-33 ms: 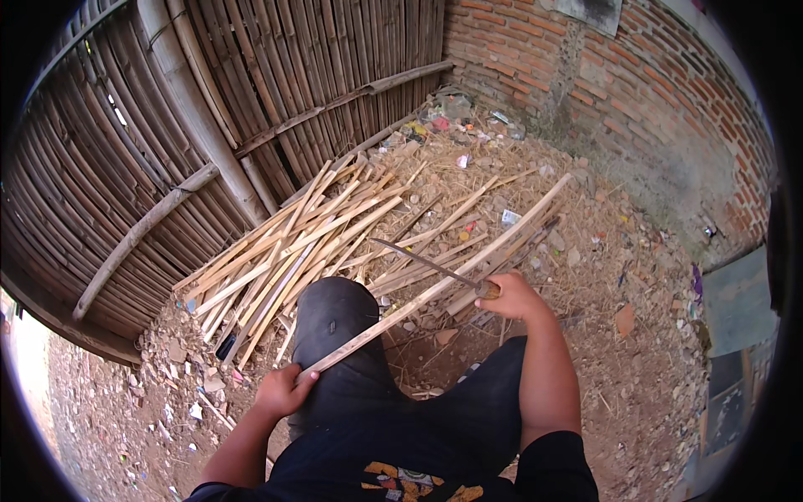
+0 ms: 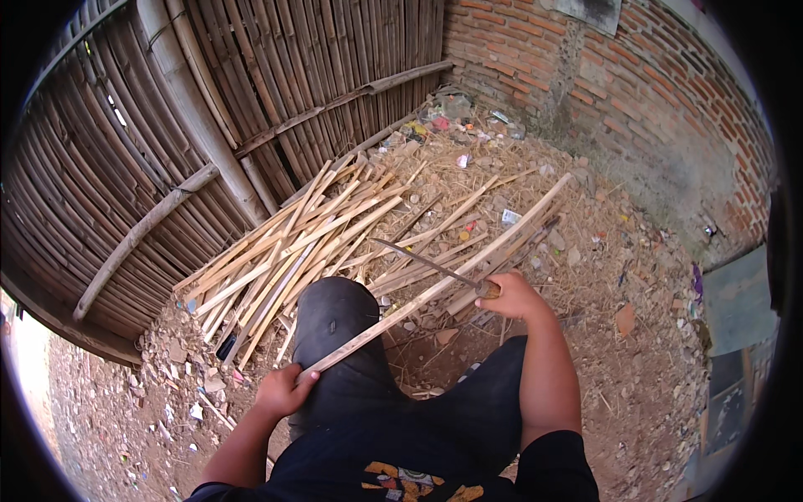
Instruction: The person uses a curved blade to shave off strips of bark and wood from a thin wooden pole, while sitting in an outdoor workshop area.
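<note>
wood strip (image 2: pixel 406 312), long and pale, slants from low on the left, past the dark-trousered left knee (image 2: pixel 335 305), up toward the right side of the ground (image 2: pixel 619 376), its far end pointing at the brick wall (image 2: pixel 652 109); whether that end touches the ground i cannot tell. the left hand (image 2: pixel 284 390) is clamped on the strip's near end, beside the left thigh, thumb laid along the wood. the right hand (image 2: pixel 513 297) is wrapped around the wooden handle (image 2: pixel 488 289) of a long knife (image 2: pixel 422 260), out ahead of the right knee. the knife's dark, slightly curved blade crosses the strip close to the handle and points left, its tip beyond the strip; whether blade and wood touch is hard to tell. the two hands are well apart.

a loose pile of similar strips (image 2: pixel 293 243) lies near the ground's left edge, along the foot of the bamboo wall (image 2: pixel 335 50), most of them slanting the same way, some crossing. at the far corner, where the two walls meet, bits of litter (image 2: pixel 441 124) lie among dry straw. near the ground's right edge a grey sheet (image 2: pixel 740 301) leans, with a purple scrap (image 2: pixel 697 283) just beside it
</note>
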Tool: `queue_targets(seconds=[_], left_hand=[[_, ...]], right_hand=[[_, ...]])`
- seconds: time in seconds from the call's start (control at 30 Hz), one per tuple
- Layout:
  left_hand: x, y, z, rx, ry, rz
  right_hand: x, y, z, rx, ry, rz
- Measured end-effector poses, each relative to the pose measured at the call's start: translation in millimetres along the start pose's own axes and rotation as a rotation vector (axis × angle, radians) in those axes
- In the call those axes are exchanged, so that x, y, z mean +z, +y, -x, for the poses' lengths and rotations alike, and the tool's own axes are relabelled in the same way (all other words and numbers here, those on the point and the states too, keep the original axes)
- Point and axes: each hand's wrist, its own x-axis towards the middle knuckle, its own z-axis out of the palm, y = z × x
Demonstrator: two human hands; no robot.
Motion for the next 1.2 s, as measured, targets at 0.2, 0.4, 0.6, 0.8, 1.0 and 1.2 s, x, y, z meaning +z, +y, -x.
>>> queue_targets(seconds=[0.2,0.4,0.6,0.8,1.0,1.2], left_hand=[[0.8,-1.4,0.1,-0.012,-0.007,-0.002],[0.8,0.6,0.8,0.009,0.013,-0.009],[1.3,1.4,1.4,0.017,0.031,-0.013],[1.5,1.3,1.3,0.008,0.021,-0.026],[-0.3,4.2,2.4,-0.012,0.011,-0.042],[0.4,5.3,2.3,-0.009,0.02,-0.04]], right_hand=[[0.4,-1.4,-0.3,-0.001,0.011,0.025],[0.5,-1.4,0.5,0.004,0.012,0.005],[1.7,-0.2,-0.5,0.014,0.002,-0.003],[3.5,3.1,-1.6,-0.007,0.018,-0.011],[5.5,5.9,-1.4,-0.05,0.052,-0.002],[2.0,1.0,-1.0,-0.017,0.019,0.033]])
